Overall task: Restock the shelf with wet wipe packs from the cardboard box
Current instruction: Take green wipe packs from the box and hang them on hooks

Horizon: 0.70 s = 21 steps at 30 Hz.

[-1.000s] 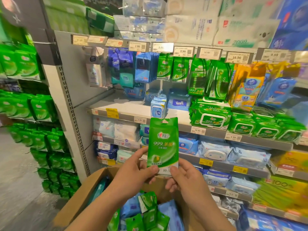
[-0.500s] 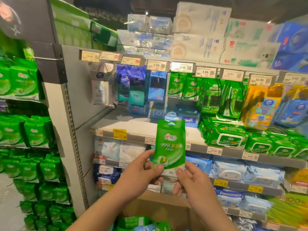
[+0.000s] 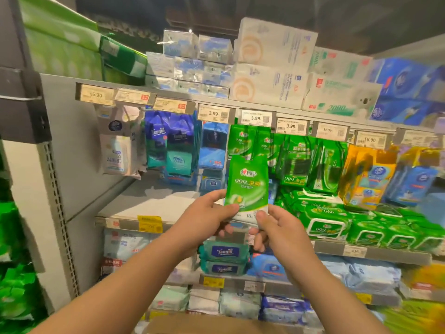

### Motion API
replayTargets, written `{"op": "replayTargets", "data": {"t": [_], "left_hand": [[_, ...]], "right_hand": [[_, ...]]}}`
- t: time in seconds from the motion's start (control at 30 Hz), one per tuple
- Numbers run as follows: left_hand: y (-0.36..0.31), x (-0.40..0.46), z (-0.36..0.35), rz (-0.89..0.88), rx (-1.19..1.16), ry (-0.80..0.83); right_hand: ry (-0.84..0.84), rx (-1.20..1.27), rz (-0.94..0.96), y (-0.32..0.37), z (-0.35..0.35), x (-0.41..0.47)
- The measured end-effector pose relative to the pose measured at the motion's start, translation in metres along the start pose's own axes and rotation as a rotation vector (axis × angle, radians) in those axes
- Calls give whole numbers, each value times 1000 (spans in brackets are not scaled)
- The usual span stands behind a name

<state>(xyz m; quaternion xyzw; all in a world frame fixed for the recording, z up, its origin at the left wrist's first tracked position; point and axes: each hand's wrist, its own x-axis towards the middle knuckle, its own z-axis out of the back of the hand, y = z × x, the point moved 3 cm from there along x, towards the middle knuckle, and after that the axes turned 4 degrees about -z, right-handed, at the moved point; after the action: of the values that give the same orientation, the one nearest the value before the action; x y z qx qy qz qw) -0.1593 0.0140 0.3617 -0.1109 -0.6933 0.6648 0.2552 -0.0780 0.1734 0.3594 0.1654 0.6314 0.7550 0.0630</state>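
fingers point(image 3: 230, 208) of both hands pinch the bottom edge of the green wipe pack point(image 3: 248, 186) below the hanging packs point(image 3: 243, 141); it looks light, soft, likely slippery.

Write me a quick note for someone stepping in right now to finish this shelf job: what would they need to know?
Left hand: pinches the lower left corner of the green wet wipe pack.
Right hand: pinches its lower right edge.
The pack is held upright in front of the matching green packs on the hooks, under the 3.99 price tag.
Cardboard box: only its top edge shows at the bottom of the view; contents not visible.
Done: one pack lifted out.
Left: hang this pack on its hook, then probably go on with whatever the box holds.
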Motion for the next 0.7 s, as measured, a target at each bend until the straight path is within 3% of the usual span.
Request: {"op": "replayTargets", "data": {"t": [0.33, 0.7], "left_hand": [[-25, 104, -1, -13, 120, -97], [-15, 135, -5, -168, 62, -131]], "right_hand": [[49, 113, 43, 12, 19, 115], [45, 156, 142, 3, 30, 152]]}}
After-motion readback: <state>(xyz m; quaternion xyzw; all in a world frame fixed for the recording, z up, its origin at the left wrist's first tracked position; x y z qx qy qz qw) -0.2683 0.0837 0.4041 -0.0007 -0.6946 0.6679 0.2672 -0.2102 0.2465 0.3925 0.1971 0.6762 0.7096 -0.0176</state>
